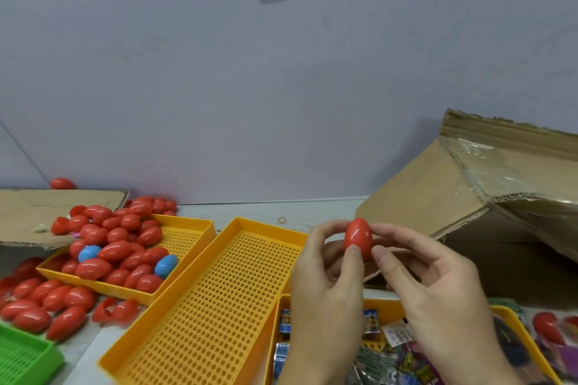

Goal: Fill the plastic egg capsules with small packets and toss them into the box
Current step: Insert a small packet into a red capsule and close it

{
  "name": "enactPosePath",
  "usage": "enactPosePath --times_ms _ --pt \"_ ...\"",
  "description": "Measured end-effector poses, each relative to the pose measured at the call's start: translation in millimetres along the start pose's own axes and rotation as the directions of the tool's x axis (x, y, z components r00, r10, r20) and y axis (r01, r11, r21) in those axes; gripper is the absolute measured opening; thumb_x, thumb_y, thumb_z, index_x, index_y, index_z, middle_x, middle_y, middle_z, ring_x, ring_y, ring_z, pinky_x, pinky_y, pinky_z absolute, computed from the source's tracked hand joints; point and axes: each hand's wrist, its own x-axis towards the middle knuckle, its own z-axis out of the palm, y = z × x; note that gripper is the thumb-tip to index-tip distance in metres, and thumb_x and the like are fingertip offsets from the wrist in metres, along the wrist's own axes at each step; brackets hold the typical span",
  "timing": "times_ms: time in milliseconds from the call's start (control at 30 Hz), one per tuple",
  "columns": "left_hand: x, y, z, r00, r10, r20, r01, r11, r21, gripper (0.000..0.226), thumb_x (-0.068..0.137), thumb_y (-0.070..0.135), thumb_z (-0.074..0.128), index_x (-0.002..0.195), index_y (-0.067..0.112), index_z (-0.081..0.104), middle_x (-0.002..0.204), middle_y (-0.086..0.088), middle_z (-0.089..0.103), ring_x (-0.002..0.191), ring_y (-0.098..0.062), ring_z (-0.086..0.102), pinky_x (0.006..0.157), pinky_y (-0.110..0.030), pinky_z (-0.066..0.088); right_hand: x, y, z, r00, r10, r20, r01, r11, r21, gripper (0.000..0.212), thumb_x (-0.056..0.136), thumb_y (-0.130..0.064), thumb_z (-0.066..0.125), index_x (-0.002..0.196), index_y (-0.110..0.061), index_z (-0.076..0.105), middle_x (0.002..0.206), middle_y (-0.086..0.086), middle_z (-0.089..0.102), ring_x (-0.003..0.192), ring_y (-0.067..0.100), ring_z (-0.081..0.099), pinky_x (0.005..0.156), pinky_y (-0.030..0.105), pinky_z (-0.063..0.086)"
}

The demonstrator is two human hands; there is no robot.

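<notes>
A closed red egg capsule (358, 237) stands upright in the air in front of me, pinched from both sides. My left hand (325, 284) holds it with thumb and fingers on its left. My right hand (438, 287) pinches its right side. Below my hands an orange tray (513, 319) holds several small printed packets (397, 341). The cardboard box (453, 197) lies on the right with its flaps open.
An orange tray (187, 234) at the left is heaped with several red capsules (115, 247) and two blue ones (165, 264); more red capsules lie loose around it. An empty perforated orange tray (219, 306) sits in the middle. A green tray (22, 356) is at bottom left.
</notes>
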Motion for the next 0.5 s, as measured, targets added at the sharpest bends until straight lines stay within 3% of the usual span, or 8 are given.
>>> enactPosePath --times_ms 200,367,500 --pt "3.0 -3.4 -0.1 0.993 -0.116 0.003 0.115 0.984 -0.139 0.014 0.099 0.015 0.054 0.106 0.011 0.066 0.094 -0.012 0.076 0.091 -0.027 0.074 0.078 -0.033 0.061 -2.1 2.1 2.8 0.999 -0.033 0.005 0.033 0.998 -0.061 0.024 0.074 -0.033 0.069 0.094 -0.044 0.074 0.085 -0.003 0.071 0.079 0.020 0.067 0.071 0.035 0.062" --pt "5.7 -6.3 1.2 0.981 -0.195 0.002 0.188 0.945 -0.268 0.043 0.105 0.017 0.038 0.084 0.016 0.076 0.088 -0.017 0.076 0.083 -0.029 0.075 0.066 -0.028 0.060 -3.2 3.8 2.4 0.996 -0.088 -0.007 0.086 0.987 -0.135 0.031 0.079 -0.015 0.075 0.093 -0.043 0.074 0.082 -0.006 0.066 0.072 0.015 0.063 0.066 0.034 0.060" --pt "6.8 -5.2 1.2 0.962 -0.274 0.011 0.257 0.888 -0.381 0.032 0.105 0.019 0.038 0.107 -0.002 0.061 0.088 -0.025 0.074 0.083 -0.038 0.074 0.067 -0.037 0.062 -5.2 -1.7 4.7 0.994 -0.107 -0.018 0.103 0.985 -0.139 0.026 0.069 -0.032 0.073 0.090 -0.046 0.074 0.084 -0.009 0.062 0.071 0.012 0.062 0.055 0.040 0.058"
